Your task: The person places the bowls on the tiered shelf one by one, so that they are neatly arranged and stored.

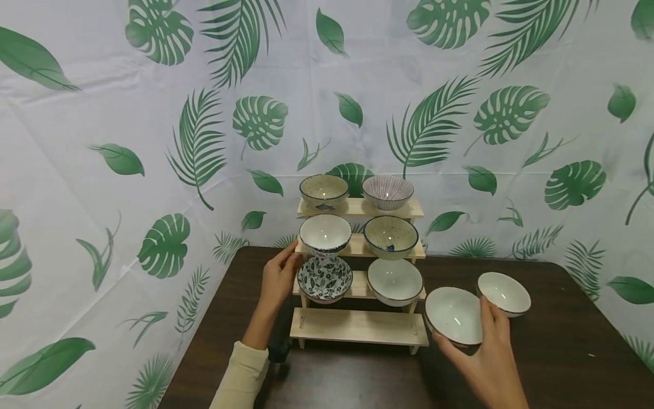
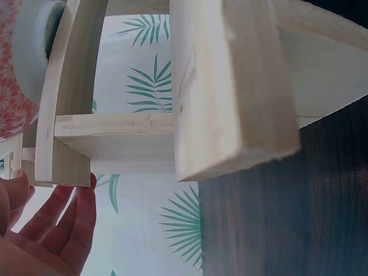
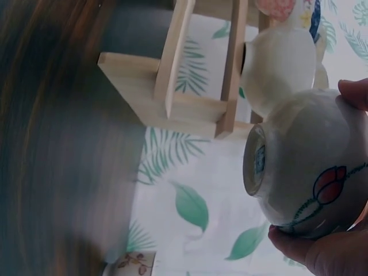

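Observation:
My left hand [image 1: 278, 279] is at the left end of a tiered wooden stand [image 1: 357, 325]. Its thumb and fingers [image 2: 85, 221] hold the end of one board. My right hand [image 1: 493, 352] grips a white bowl [image 1: 453, 314] by its side, to the right of the stand. In the right wrist view this bowl [image 3: 310, 167] is tilted, with its foot ring showing and a red flower on its outside. On the lower tier with bowls sit a black-and-white leaf-patterned bowl [image 1: 325, 278] and a plain white-inside bowl [image 1: 395, 281].
Another white bowl [image 1: 504, 292] stands on the dark table [image 1: 562, 341], behind my right hand. Higher tiers carry a white bowl [image 1: 325, 232], a speckled olive bowl [image 1: 390, 236], another speckled bowl [image 1: 324, 190] and a striped bowl [image 1: 388, 191]. A leaf-print cloth [image 1: 357, 142] hangs behind.

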`<state>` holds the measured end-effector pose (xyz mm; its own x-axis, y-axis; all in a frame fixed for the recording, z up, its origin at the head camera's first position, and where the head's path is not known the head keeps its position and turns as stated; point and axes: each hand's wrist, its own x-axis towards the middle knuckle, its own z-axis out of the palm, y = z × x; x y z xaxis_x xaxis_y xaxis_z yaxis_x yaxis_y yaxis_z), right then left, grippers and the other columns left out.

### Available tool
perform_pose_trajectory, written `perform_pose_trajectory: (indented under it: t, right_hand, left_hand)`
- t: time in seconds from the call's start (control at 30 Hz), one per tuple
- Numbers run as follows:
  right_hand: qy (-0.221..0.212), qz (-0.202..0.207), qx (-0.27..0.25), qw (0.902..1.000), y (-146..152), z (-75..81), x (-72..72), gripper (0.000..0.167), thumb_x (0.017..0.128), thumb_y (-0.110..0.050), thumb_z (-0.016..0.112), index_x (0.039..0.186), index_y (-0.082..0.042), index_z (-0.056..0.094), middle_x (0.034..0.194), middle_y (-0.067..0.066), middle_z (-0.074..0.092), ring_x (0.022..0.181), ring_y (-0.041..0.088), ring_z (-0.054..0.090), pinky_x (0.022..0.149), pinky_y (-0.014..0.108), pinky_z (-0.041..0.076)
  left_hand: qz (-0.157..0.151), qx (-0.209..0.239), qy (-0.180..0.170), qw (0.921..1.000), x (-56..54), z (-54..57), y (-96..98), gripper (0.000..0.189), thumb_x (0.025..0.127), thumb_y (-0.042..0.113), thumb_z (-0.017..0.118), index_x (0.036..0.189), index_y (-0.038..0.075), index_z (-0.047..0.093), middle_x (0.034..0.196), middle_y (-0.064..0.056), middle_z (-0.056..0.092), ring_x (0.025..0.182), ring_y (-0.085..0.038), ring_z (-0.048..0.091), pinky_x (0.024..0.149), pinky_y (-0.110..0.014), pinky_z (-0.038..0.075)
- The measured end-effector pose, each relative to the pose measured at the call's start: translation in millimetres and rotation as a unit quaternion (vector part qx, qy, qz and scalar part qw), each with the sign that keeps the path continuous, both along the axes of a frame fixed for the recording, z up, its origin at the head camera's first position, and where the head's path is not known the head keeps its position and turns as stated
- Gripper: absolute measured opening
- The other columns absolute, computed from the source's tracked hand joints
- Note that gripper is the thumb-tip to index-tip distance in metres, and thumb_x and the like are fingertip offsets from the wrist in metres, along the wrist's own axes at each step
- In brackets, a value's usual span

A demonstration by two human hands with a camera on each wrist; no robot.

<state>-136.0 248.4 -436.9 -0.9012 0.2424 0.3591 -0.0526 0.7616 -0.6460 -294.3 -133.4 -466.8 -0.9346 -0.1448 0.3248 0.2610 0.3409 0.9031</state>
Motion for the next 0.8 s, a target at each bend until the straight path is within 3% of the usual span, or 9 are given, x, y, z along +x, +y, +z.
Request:
perform_pose_trajectory:
  t: [0.17,0.57,0.8]
  right_hand:
    - [-0.003,0.002,-0.003,1.0,-6,2.7,6.9,0.124,0.071,-0.032,0.095,0.165,-0.005,0.019,0.156,0.031,0.03,0.13,0.054,0.041,0.092,0.071,0.04]
    - [0.005,0.01,0.021,0.9997,-16,0.8,20.2,0.121,0.069,-0.03,0.096,0.161,0.004,0.025,0.15,0.034,0.033,0.12,0.055,0.048,0.085,0.073,0.047]
    - [0.053,0.025,0.024,0.998,-25,-2.5,24.8,0.12,0.062,-0.022,0.099,0.158,0.006,0.032,0.144,0.035,0.039,0.117,0.055,0.049,0.082,0.075,0.047]
  left_hand:
    - [0.002,-0.005,-0.001,1.0,0.1,-0.3,0.0,0.039,0.107,0.024,0.058,0.146,0.02,0.06,0.109,-0.014,0.077,0.087,-0.016,0.068,0.076,-0.025,0.055]
    - [0.009,-0.01,0.001,0.9999,-0.5,0.2,0.4,0.039,0.107,0.023,0.059,0.145,0.02,0.062,0.104,-0.013,0.077,0.084,-0.015,0.065,0.075,-0.027,0.054]
    - [0.008,-0.005,0.002,1.0,-1.1,0.0,0.4,0.039,0.106,0.023,0.059,0.145,0.019,0.062,0.102,-0.014,0.076,0.081,-0.014,0.063,0.073,-0.024,0.052]
